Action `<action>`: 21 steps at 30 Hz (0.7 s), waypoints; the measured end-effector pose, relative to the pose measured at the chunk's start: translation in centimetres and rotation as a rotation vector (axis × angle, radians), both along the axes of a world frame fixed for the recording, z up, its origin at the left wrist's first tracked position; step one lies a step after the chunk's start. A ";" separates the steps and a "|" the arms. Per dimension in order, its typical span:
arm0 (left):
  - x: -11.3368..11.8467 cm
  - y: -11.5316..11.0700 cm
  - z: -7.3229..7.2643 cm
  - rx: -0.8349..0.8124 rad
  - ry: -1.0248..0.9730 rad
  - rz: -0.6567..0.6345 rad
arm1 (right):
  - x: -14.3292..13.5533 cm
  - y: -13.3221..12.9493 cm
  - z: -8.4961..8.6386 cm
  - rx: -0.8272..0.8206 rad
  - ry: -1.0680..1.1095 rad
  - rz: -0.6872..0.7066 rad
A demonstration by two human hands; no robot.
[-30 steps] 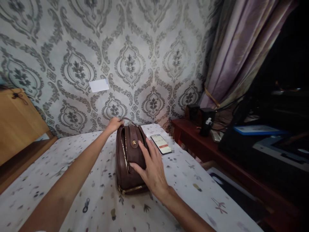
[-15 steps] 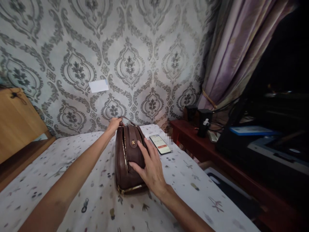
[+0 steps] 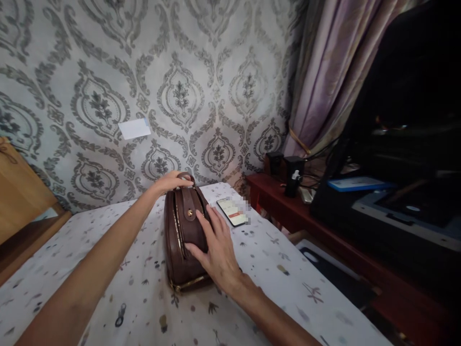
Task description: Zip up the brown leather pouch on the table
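Note:
A dark brown leather bag [image 3: 175,250] with gold zips and a round gold stud stands on a white patterned sheet [image 3: 137,288]. My left hand [image 3: 173,181] is at the bag's far end, beside its looped handle [image 3: 186,177], fingers reaching across the top edge; what its fingertips grip, if anything, is too small to make out. My right hand [image 3: 216,245] rests with fingers spread on the bag's right side and top, holding nothing. To the right of the bag lies a phone [image 3: 232,213] with its screen lit.
A red-brown wooden table [image 3: 266,187] on the right carries black speakers [image 3: 292,175], cables and a large dark screen. Wooden furniture [image 3: 25,192] stands at the left. Patterned wallpaper with a white paper [image 3: 134,129] rises behind; a purple curtain [image 3: 324,86] hangs at right.
The view has shifted, so most things appear further left. My left hand has moved from the bag's far left corner rightward over its far end, by the handle. My right hand stays on the bag.

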State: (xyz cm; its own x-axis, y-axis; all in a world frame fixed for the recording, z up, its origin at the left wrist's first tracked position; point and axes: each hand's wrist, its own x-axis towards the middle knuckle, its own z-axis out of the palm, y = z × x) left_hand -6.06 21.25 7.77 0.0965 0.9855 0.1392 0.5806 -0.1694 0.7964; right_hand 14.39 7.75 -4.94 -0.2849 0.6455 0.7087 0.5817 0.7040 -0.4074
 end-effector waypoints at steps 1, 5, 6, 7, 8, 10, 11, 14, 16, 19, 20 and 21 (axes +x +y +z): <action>0.5 0.3 0.2 0.001 0.037 -0.029 | -0.1 -0.2 0.0 0.003 -0.011 -0.013; 1.9 1.4 -0.1 0.060 0.153 -0.031 | -0.3 -1.1 -0.2 0.018 -0.036 -0.039; 2.1 1.6 -0.3 0.081 0.171 -0.015 | -0.3 -1.3 -0.3 0.022 -0.038 -0.035; 2.1 1.8 -0.5 0.100 0.186 0.005 | -0.3 -1.4 -0.3 0.025 -0.039 -0.029; 2.1 1.9 -0.8 0.119 0.196 0.026 | -0.3 -1.4 -0.4 0.028 -0.038 -0.023; 2.0 2.1 -1.1 0.149 0.211 0.066 | -0.2 -1.4 -0.4 0.030 -0.028 -0.018; 1.9 2.1 -1.2 0.161 0.215 0.081 | -0.2 -1.4 -0.4 0.029 -0.021 -0.017; 1.8 2.3 -1.4 0.188 0.212 0.105 | -0.1 -1.3 -0.4 0.026 0.000 -0.002; 1.7 2.3 -1.5 0.200 0.199 0.112 | -0.1 -1.1 -0.3 0.019 0.007 0.018; 1.8 2.1 -1.6 0.216 0.178 0.112 | -0.1 -1.0 -0.3 0.008 0.013 0.028; 1.8 1.9 -1.7 0.220 0.170 0.106 | -0.1 -1.0 -0.3 0.007 0.015 0.028; 1.9 1.7 -1.7 0.225 0.162 0.097 | -0.1 -1.0 -0.2 0.005 0.016 0.028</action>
State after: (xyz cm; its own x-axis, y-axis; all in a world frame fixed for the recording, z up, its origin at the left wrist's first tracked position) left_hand -4.17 22.91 6.11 0.0423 0.9374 0.3457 0.7195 -0.2686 0.6405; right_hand 14.25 6.74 -5.18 -0.2919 0.6335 0.7166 0.5552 0.7222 -0.4124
